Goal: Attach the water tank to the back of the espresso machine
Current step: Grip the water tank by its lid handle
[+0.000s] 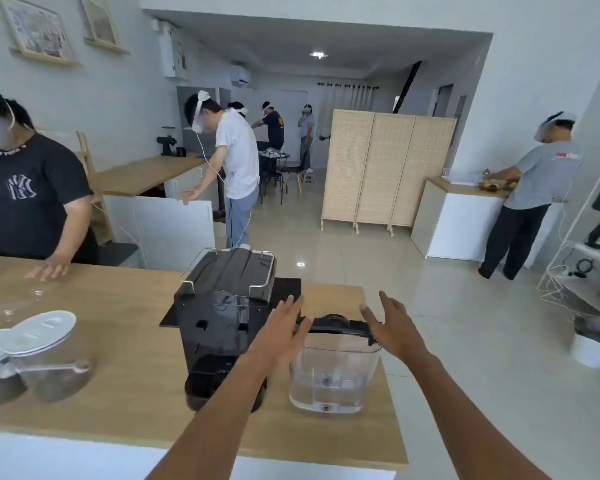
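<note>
A black espresso machine [222, 317] stands on the wooden counter [125, 393], its back turned toward me. Right of it sits the clear water tank [333, 372] with a black lid, a little water in its bottom. My left hand [284, 327] hovers with fingers spread between the machine and the tank's left side, close to the lid's edge. My right hand [392, 327] is spread at the tank's right side, near the lid. Neither hand grips the tank.
Two clear jars with white lids [32, 358] stand at the counter's left. A person in a black shirt rests a hand [47, 270] on the far left edge. The counter ends just right of the tank. Other people work farther back.
</note>
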The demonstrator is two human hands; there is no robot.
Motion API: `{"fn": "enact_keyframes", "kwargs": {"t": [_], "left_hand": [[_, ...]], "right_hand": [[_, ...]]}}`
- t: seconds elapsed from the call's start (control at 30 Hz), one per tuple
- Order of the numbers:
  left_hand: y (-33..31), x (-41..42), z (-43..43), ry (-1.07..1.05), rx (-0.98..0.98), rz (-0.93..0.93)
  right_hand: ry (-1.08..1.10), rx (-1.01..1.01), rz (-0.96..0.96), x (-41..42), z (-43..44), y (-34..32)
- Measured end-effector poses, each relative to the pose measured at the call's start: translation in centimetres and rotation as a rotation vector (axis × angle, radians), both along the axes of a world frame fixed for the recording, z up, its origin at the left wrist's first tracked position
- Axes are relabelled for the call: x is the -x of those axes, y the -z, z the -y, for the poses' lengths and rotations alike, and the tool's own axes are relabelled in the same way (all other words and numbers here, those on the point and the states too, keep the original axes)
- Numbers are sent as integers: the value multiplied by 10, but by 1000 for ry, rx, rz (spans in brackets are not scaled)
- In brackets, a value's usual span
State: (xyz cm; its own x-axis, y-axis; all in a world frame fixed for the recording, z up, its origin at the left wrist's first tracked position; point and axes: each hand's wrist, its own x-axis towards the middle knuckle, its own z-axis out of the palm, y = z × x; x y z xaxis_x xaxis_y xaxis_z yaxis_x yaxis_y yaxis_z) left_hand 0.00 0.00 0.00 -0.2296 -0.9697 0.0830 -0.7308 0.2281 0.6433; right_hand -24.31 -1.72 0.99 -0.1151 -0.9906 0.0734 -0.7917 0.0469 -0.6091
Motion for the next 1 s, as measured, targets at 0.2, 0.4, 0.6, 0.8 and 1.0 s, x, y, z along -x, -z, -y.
{"fn": "enact_keyframes", "kwargs": {"t": [0.2,0.4,0.6,0.8,1.0], "left_hand": [[29,12,4,-160,-213,-208],[42,20,13,-240,-294,-270],[50,24,20,-282,-322,-397],[54,21,21,-268,-225,-508],[61,18,19,-305,-151,-642]], "right_hand": [[50,-102,41,4,-3,31],[36,-119,178,0,-1,38],[51,-140,332,3,1,53],[37,-118,460,3,-3,53],[29,-65,535,1,-12,51]]}}
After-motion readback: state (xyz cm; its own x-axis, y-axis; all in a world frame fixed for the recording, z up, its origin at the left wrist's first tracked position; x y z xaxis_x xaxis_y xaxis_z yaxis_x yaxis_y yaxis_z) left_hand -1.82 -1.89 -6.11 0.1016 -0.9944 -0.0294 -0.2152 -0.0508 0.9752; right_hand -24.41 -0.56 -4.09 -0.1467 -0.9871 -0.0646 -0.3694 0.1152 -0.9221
